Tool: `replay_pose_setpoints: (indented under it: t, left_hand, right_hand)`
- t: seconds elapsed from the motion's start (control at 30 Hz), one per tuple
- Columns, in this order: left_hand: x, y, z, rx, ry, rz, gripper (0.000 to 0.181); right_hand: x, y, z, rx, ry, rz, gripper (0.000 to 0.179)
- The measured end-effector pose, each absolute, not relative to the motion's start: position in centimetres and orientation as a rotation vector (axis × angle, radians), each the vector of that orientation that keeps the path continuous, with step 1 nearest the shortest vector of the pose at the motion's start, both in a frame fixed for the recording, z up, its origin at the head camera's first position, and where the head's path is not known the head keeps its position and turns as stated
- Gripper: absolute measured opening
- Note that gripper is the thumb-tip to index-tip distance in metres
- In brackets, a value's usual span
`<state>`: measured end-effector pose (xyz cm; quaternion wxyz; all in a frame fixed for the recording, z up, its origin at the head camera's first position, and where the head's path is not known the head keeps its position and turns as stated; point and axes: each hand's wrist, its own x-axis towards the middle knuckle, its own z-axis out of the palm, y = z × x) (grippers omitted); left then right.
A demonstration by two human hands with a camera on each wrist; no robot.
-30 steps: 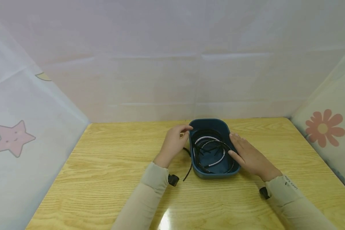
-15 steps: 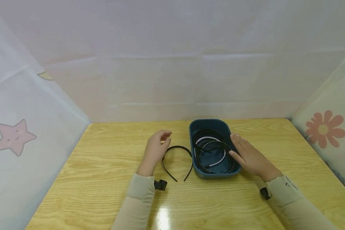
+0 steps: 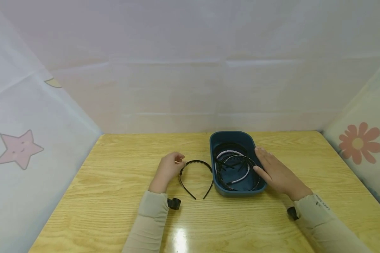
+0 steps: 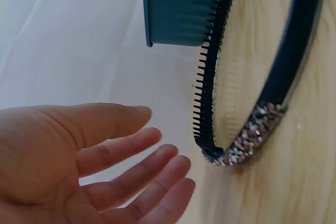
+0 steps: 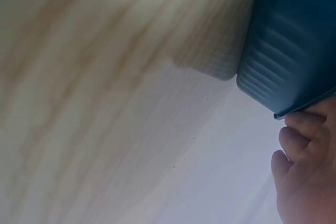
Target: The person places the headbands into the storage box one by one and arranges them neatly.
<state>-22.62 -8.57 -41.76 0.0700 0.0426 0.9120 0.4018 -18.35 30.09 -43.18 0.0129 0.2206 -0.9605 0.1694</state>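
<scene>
A black toothed headband (image 3: 196,161) lies on the wooden table, its two ends toward the person. In the left wrist view, part of this headband (image 4: 257,135) shows glittery stones. My left hand (image 3: 168,170) is beside its left top; its fingers are relaxed, hold nothing, and stand apart from the band in the wrist view. Right of the band is a dark blue plastic bin (image 3: 237,193) with several headbands inside, one of them a pale braided headband (image 3: 228,151). My right hand (image 3: 277,175) rests with straight fingers along the bin's right rim, also seen in the right wrist view.
The wooden table (image 3: 114,196) reaches back to a pale hanging sheet (image 3: 190,88). Sheets with a star (image 3: 20,149) and a flower (image 3: 359,143) printed on them stand at left and right. The bin's left side is close to the headband.
My left hand has moved left from the bin's left rim, then slightly down beside the headband, which is now fully uncovered on the table. The right hand has stayed at the bin.
</scene>
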Motion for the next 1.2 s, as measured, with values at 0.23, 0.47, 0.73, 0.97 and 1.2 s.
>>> replay_pose_setpoints:
  t: [0.23,0.47,0.73,0.97,1.2]
  left_hand:
    - [-22.65,-8.98,-42.10,0.080,2.699,1.140,0.030]
    - [-22.91,-9.11,-42.43,0.071,2.689,1.063,0.033]
    - [-22.98,-9.08,-42.78,0.057,2.675,1.069,0.028]
    - [-22.83,-9.21,-42.80,0.036,2.632,1.141,0.027]
    - [-22.78,-9.39,-42.58,0.043,2.645,1.136,0.028]
  right_hand:
    - [-18.35,30.07,-42.98,0.677,-3.017,0.528,0.069]
    - [-18.44,30.05,-43.06,0.682,-3.018,0.517,0.069]
    - [-18.37,30.05,-43.00,0.671,-3.030,0.524,0.070]
    - [-18.33,29.99,-42.88,0.674,-3.026,0.533,0.069]
    - [-18.27,29.97,-42.80,0.674,-3.024,0.545,0.069]
